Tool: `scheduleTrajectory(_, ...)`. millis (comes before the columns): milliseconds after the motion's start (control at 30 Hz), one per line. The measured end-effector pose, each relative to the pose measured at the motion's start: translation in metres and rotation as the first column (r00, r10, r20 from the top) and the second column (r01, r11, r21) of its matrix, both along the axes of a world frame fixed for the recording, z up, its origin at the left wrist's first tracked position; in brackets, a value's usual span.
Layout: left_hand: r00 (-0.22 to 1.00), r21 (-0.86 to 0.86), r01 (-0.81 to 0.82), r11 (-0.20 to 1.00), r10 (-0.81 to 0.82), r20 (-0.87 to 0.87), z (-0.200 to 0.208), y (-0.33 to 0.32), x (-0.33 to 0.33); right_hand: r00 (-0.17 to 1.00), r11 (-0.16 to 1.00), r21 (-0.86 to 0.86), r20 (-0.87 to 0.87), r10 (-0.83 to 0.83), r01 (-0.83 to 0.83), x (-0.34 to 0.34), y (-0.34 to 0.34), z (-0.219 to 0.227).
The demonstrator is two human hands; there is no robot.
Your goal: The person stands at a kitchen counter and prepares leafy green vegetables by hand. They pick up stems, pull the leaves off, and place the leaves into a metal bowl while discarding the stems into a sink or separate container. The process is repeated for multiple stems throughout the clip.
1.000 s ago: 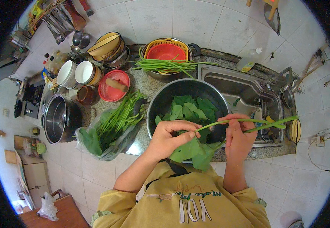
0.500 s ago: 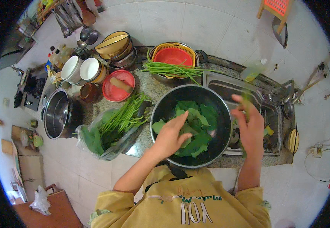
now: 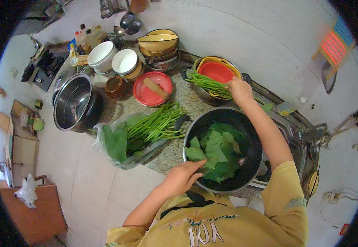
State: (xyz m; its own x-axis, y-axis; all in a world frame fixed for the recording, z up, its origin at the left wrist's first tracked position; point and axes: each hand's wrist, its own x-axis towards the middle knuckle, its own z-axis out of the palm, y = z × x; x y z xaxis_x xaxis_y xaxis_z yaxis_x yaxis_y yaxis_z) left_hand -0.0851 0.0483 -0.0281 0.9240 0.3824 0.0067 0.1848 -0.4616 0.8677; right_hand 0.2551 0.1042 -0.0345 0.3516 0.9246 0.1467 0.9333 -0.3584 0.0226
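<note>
My left hand (image 3: 182, 178) is at the near left rim of the large dark pot (image 3: 253, 164). Its index finger and thumb are apart, with the fingertips touching the broad green leaves (image 3: 218, 152) inside. My right hand (image 3: 241, 93) reaches past the pot to the bundle of thin green stems (image 3: 207, 84). That bundle lies across the red and yellow baskets (image 3: 216, 71). Its fingers are closed at the stems' right end, partly hidden by the hand. Just right of the wrist, a small green leaf (image 3: 266, 107) shows.
Left of the pot lies a clear plastic bag (image 3: 134, 161) of leafy stems. Behind it are a red plate (image 3: 142, 93) with a wooden stick, a brown cup (image 3: 116, 85), stacked bowls (image 3: 125, 61) and an empty steel pot (image 3: 74, 105). A sink (image 3: 284, 138) is at the right.
My right hand has moved from over the sink, right of the pot, to the stems on the baskets. My left hand has drawn back from the middle of the leaves to the pot's rim.
</note>
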Motion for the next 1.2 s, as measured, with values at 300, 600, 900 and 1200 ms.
scheduleTrajectory(300, 0.994, -0.037, -0.094, 0.995, 0.096, 0.053, -0.003, 0.01, -0.022, 0.998, 0.997, -0.054, -0.005, -0.057, 0.057, 0.0, 0.021, -0.016)
scheduleTrajectory(600, 0.994, -0.005, -0.047, 0.999, 0.047, 0.097, -0.002, 0.015, 0.0, 0.987, 0.999, 0.032, -0.159, -0.004, 0.009, -0.037, -0.024, 0.048)
scheduleTrajectory(900, 0.91, -0.387, -0.238, 0.891, 0.344, 0.232, 0.033, 0.026, 0.044, 0.863, 0.975, 0.107, -0.453, 0.224, -0.196, -0.101, -0.127, 0.088)
scheduleTrajectory(1200, 0.776, -0.623, -0.052, 0.781, 0.424, 0.467, 0.073, 0.014, 0.078, 0.726, 0.996, 0.074, -0.683, 0.08, -0.04, -0.123, -0.176, 0.117)
